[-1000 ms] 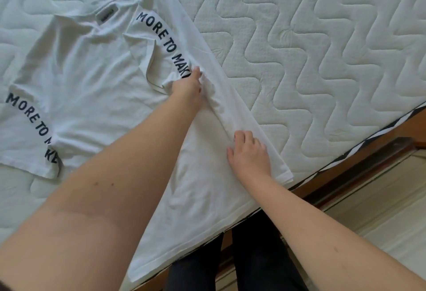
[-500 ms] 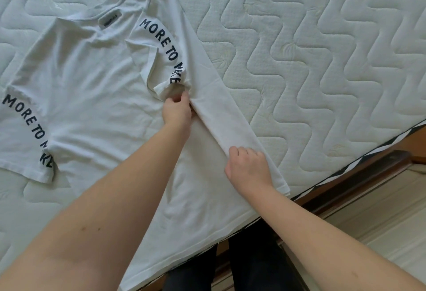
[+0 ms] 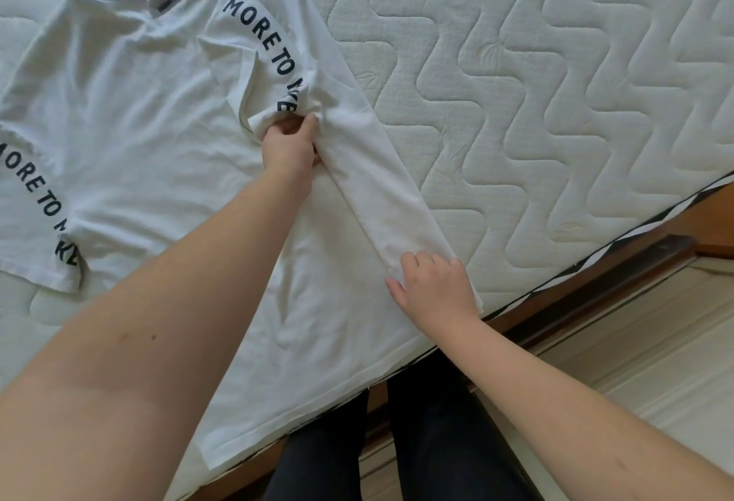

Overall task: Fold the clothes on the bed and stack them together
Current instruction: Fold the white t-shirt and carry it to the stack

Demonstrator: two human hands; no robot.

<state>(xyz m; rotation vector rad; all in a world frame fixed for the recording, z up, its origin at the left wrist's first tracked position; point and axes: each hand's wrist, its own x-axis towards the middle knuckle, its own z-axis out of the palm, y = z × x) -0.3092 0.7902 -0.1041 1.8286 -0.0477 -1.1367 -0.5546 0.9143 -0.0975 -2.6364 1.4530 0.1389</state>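
T-shirt: a white T-shirt (image 3: 131, 135) is spread flat on the quilted mattress (image 3: 556, 83), neck label toward the top of the view, hem lying at the near mattress edge. Its right side has been folded inward, so that a long straight fold runs diagonally from the shoulder down toward the hem.

Sleeves: dark lettering reading "MORE TO" is carried on both sleeves; the folded sleeve (image 3: 262, 48) is laid over the chest, the other sleeve (image 3: 35, 218) is spread out at the far left.

Left hand: the left hand (image 3: 289, 145) is extended far forward, the forearm stretched almost straight across the shirt body. The cuff end of the folded sleeve is gripped, fingers curled round the bunched cloth beside the fold line.

Right hand: the right hand (image 3: 435, 288) is placed palm down on the lower end of the folded strip, near the hem corner, with the wrist bent slightly and the forearm reaching in from the lower right. The fingers appear curled into the fabric, though whether cloth is actually pinched cannot be told from this angle; the thumb is spread to the left.

Surroundings: dark trouser legs (image 3: 437, 441) are seen below the mattress edge, beside a wooden bed frame (image 3: 595, 286) and pale floor (image 3: 655, 361).
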